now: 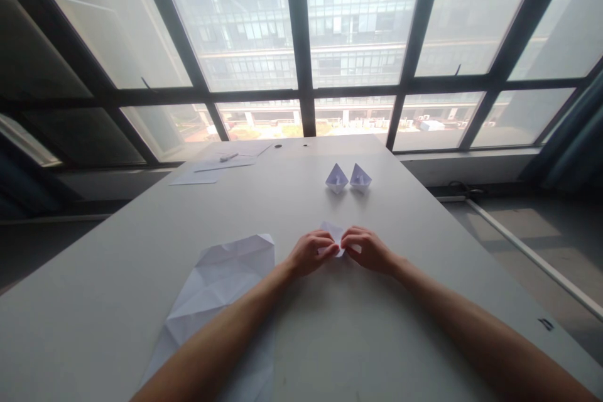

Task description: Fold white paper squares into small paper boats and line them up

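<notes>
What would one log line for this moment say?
left hand: pinching small folded paper | right hand: pinching same | two paper boats: beyond | creased sheet: left

No readable text anywhere: the creased white paper sheet (221, 289) on the grey table (377, 326) is blank, the two small white folded paper boats (348, 178) carry no print, and the far papers (221, 166) show nothing legible.

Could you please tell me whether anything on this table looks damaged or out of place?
Only the large creased white paper sheet stands out: crumpled with fold lines and overhanging the grey table at its near edge.
</notes>
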A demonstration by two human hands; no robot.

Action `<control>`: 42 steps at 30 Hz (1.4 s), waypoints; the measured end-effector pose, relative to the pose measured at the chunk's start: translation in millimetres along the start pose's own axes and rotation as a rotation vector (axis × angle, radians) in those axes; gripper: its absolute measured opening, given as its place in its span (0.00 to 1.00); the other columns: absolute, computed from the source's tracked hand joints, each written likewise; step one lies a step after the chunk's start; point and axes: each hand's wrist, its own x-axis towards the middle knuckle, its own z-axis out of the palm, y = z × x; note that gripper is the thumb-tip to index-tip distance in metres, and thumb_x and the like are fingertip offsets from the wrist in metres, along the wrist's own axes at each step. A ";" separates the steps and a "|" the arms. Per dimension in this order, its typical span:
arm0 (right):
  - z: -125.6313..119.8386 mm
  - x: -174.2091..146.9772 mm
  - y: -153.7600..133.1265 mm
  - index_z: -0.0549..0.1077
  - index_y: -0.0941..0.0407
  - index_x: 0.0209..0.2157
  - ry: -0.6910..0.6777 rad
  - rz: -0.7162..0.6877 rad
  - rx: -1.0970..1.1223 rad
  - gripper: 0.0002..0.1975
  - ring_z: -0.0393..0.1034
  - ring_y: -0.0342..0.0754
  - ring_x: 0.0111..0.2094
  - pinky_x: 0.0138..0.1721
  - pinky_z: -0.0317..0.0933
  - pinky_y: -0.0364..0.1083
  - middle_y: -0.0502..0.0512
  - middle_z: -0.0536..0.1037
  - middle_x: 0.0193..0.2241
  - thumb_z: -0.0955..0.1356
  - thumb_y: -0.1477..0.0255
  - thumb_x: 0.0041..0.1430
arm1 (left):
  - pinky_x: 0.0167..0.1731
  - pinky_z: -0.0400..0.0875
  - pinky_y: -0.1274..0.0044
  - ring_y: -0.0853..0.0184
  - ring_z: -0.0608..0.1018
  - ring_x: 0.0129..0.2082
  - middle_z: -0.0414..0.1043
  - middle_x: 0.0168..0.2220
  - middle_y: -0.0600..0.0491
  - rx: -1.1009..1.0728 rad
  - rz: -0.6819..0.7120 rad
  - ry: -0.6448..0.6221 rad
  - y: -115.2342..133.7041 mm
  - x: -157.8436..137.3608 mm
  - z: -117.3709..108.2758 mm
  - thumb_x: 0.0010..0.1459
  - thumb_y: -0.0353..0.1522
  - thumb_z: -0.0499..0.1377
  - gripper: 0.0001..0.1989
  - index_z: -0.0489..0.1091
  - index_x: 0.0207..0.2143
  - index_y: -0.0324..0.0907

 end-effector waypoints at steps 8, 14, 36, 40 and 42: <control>-3.4 -0.2 -5.4 0.78 0.51 0.33 -0.068 -0.013 -0.066 0.10 0.71 0.50 0.40 0.44 0.65 0.48 0.54 0.79 0.37 0.69 0.80 0.55 | 0.57 0.64 0.67 0.59 0.73 0.55 0.73 0.54 0.47 0.234 -0.132 0.067 -13.4 1.7 7.1 0.64 0.32 0.56 0.16 0.72 0.53 0.44; 0.1 1.1 -11.6 0.77 0.50 0.43 -0.079 -0.009 -0.154 0.13 0.69 0.54 0.49 0.53 0.62 0.54 0.57 0.77 0.45 0.74 0.68 0.54 | 0.65 0.47 0.60 0.59 0.52 0.69 0.52 0.69 0.47 0.432 -0.188 -0.229 -15.1 1.9 9.6 0.69 0.37 0.48 0.25 0.56 0.66 0.44; 6.2 0.7 0.6 0.63 0.50 0.63 -0.188 -0.005 -0.072 0.27 0.57 0.54 0.65 0.65 0.52 0.56 0.57 0.66 0.62 0.67 0.69 0.63 | 0.66 0.44 0.64 0.57 0.50 0.70 0.45 0.70 0.43 0.528 -0.245 -0.230 -19.0 -3.0 12.9 0.66 0.44 0.48 0.34 0.50 0.68 0.37; 7.9 -0.8 2.6 0.58 0.53 0.66 -0.208 0.043 -0.139 0.29 0.54 0.55 0.66 0.66 0.49 0.58 0.59 0.61 0.65 0.64 0.64 0.66 | 0.66 0.44 0.65 0.57 0.50 0.70 0.45 0.70 0.42 0.524 -0.246 -0.241 -18.6 -2.4 11.5 0.66 0.44 0.48 0.34 0.49 0.69 0.36; 9.1 -1.6 3.7 0.56 0.56 0.67 -0.216 0.086 -0.174 0.30 0.51 0.56 0.67 0.66 0.47 0.59 0.62 0.59 0.65 0.62 0.62 0.67 | 0.66 0.43 0.65 0.57 0.50 0.70 0.44 0.70 0.42 0.527 -0.249 -0.254 -18.8 -2.3 11.3 0.66 0.44 0.47 0.34 0.49 0.69 0.36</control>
